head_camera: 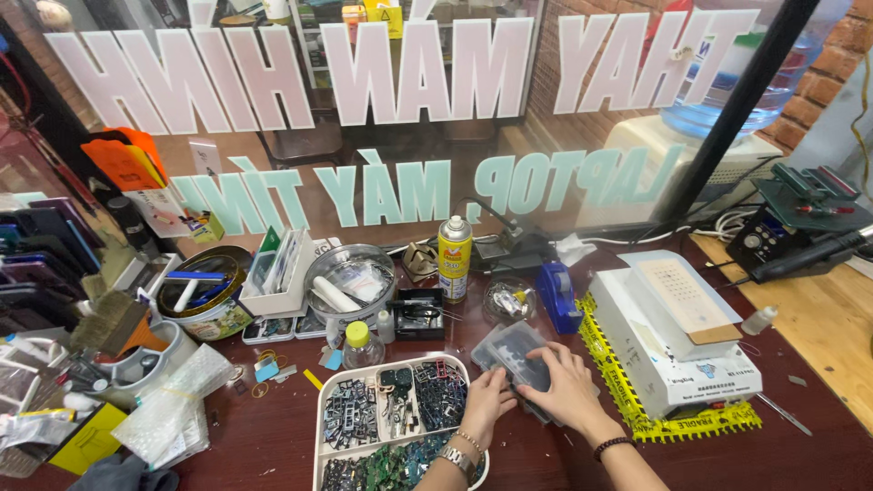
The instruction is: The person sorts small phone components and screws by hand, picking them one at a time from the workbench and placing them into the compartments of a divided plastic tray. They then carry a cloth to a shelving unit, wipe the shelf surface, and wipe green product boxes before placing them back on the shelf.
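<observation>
1. Left hand (pixel 485 400), with a bracelet and a watch on its wrist, has its fingers curled against the near left corner of a clear plastic box (pixel 516 356); whether they grip it or only rest on it, I cannot tell.
2. Right hand (pixel 566 389), with a dark bead band on its wrist, lies flat on the box's near right part, fingers spread over the lid. The 2 hands sit close together, both on the box.
3. The box lies on the dark red table (pixel 273 436), near its front edge, about the middle; dark small parts show through its lid.
4. Just left of the box, touching the left hand's wrist area, sits a white divided tray (pixel 391 418) filled with small metal and green electronic parts.
5. Just right of the box stands a white machine (pixel 677 355) on yellow-and-black tape, with a flat board on top.
6. Behind the box: a blue tape dispenser (pixel 556 295), a yellow spray can (pixel 455 257) and a small black box of tools (pixel 418 314).
7. Toward the table's left edge: a round metal bowl (pixel 350 277), a tin (pixel 205 295) holding tools, a brush (pixel 109 318) and bubble wrap (pixel 173 409).
</observation>
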